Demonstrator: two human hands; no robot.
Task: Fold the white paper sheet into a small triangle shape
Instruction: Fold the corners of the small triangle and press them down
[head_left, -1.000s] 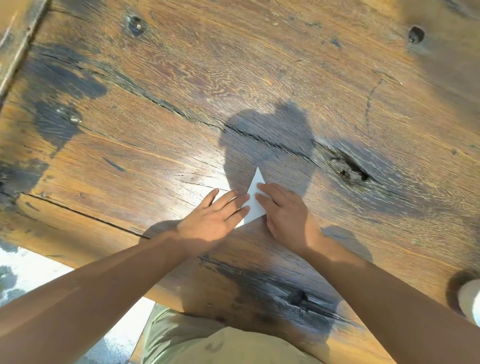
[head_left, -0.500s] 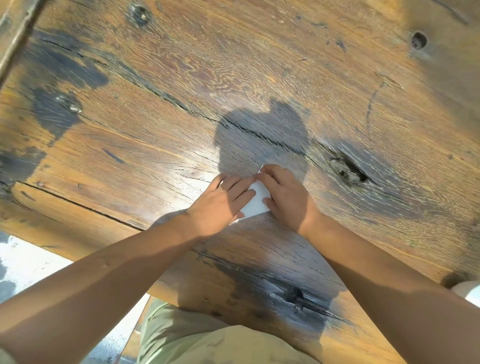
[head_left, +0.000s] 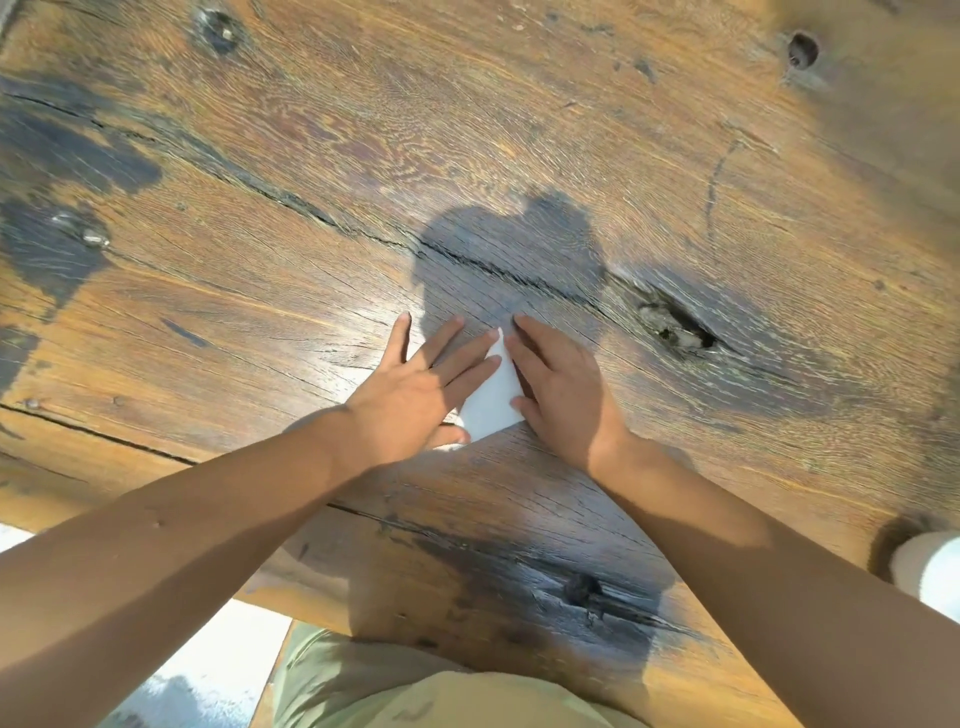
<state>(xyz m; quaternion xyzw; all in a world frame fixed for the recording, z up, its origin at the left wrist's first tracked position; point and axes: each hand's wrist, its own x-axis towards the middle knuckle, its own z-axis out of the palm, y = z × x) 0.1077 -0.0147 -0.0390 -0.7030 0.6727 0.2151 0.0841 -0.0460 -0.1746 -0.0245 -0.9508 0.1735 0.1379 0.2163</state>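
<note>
The folded white paper lies flat on the worn wooden table, a narrow pointed shape with its tip pointing away from me. My left hand lies flat with fingers spread, pressing the paper's left side. My right hand presses flat along the paper's right edge. Both hands cover the paper's sides; only a middle strip and the near corner show.
A deep knot hole sits in the wood just right of my right hand. A long crack runs across the table beyond the hands. A white object shows at the right edge. The table's near edge is by my lap.
A second ago more of the paper's pointed tip showed between my hands. My hands then closed over the paper, and now my left fingers are spread flat, pressing it down.
</note>
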